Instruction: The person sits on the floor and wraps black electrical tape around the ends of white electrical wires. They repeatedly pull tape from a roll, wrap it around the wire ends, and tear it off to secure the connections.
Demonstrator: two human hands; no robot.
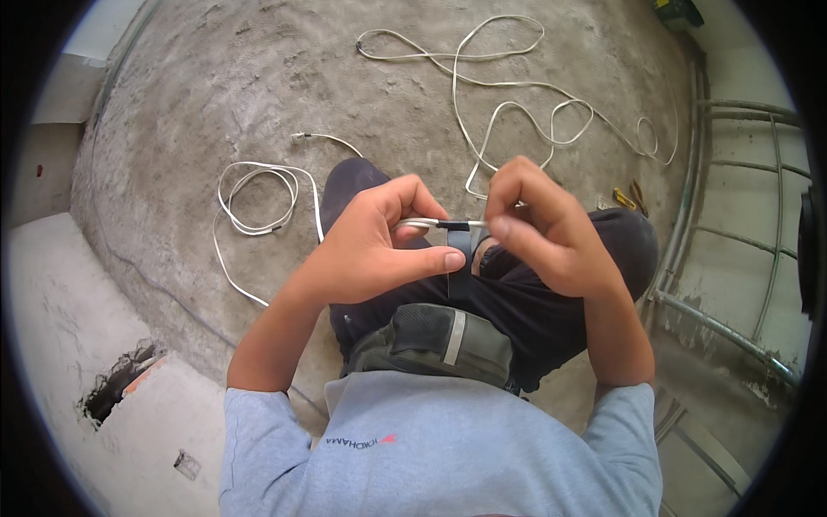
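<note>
My left hand [387, 242] holds a doubled white cable [417, 223] between its fingers, its thumb lying over a strip of black tape [459, 278]. The tape is wrapped around the cable at a short black section and its free length hangs down over my lap. On the right, my right hand [536, 223] pinches the white cable where it leaves the wrapped section. More white cable [510, 84] lies in loose loops on the concrete floor. Beyond my left knee is a cable end with a small pale connector [298, 137].
A coil of white cable [258, 231] rests on the floor at left. Yellow-handled pliers [624, 199] lie beyond my right knee. Metal conduits [723, 329] run along the right wall, and a broken slot [119, 384] opens in the left one. A waist bag [420, 342] sits on my lap.
</note>
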